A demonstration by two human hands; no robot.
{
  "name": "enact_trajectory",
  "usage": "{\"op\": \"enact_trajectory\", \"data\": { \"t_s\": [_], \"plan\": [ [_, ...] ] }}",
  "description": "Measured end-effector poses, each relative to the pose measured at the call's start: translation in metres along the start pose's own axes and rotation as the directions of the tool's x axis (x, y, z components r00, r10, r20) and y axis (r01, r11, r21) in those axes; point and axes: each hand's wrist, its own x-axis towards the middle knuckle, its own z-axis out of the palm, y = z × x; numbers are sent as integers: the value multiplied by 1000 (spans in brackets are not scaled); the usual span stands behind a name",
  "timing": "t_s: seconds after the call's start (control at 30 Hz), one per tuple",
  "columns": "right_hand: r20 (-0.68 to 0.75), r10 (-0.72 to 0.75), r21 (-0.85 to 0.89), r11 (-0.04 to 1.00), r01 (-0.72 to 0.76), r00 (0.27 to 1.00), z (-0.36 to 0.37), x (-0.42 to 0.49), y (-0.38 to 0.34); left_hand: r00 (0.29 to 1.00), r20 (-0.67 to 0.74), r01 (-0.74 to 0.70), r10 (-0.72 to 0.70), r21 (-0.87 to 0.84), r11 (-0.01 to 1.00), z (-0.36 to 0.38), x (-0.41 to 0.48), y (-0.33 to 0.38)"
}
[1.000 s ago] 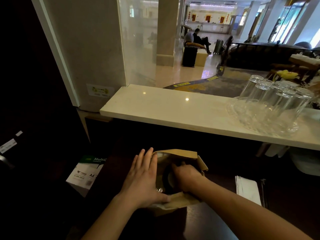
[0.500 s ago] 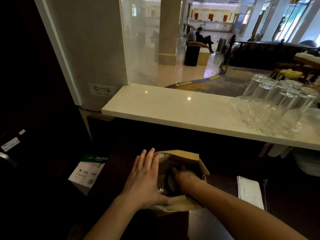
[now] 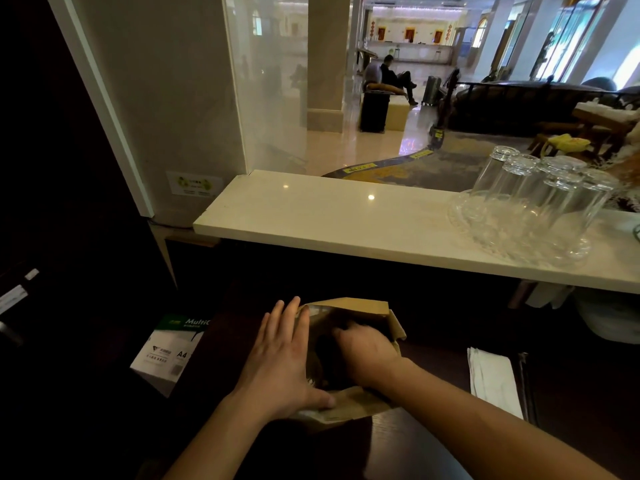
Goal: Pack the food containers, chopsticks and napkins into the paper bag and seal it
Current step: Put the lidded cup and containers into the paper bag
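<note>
So we're mid-packing here, by the look of it. The brown kraft paper bag (image 3: 349,355) stands on the dark wooden tabletop (image 3: 408,441) at about 6 o'clock in the view, mouth open and pointing straight up at the camera. Its opening is longer front-to-back than side-to-side, so the long axis of the mouth runs roughly 12 to 6.

The left hand (image 3: 280,362) lies flat against the bag's 9 o'clock wall, fingers together and stretched toward 12, thumb hooked over the near rim, so the grip is a brace, not closed around anything. The right hand (image 3: 367,351) is plunged into the mouth from the 3 o'clock side. Its fingers are down in the dark, so I can't tell whether that grip is on something or loose. There's a dark round shape inside, probably a food container, but it's too murky to call.

Over at 3 o'clock, well apart from the bag, a folded white paper napkin stack (image 3: 493,379) lies untouched, its long axis running 12 to 6. A thin dark strip just beside it might be the chopsticks, can't say for sure.

My guess for the next move: settle the container flat, pull the right hand out, reach over for the napkins. Sealing's a way off.
</note>
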Motion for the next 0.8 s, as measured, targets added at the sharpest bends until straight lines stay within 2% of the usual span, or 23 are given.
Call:
{"op": "enact_trajectory", "data": {
  "t_s": [0.13, 0.33, 0.47, 0.67, 0.8],
  "plan": [
    [-138, -29, 38, 999, 35, 990, -13, -10, 3, 1000, 0, -3, 3, 8, 1000, 0, -1, 1],
    [-236, -9, 55, 998, 23, 972, -18, -28, 15, 997, -82, -9, 10, 14, 1000, 5, -2, 5],
    [-320, -4, 119, 992, 44, 947, -25, -40, 22, 997, -78, -4, 6, 28, 1000, 8, -5, 4],
    [-467, 8, 237, 964, 116, 884, -36, -62, 24, 995, -94, 28, -22, 63, 998, 10, -5, 7],
    [-567, 91, 309, 945, 110, 819, -39, -78, 32, 993, -114, 55, -41, 122, 991, 7, -3, 15]
  ]
}}
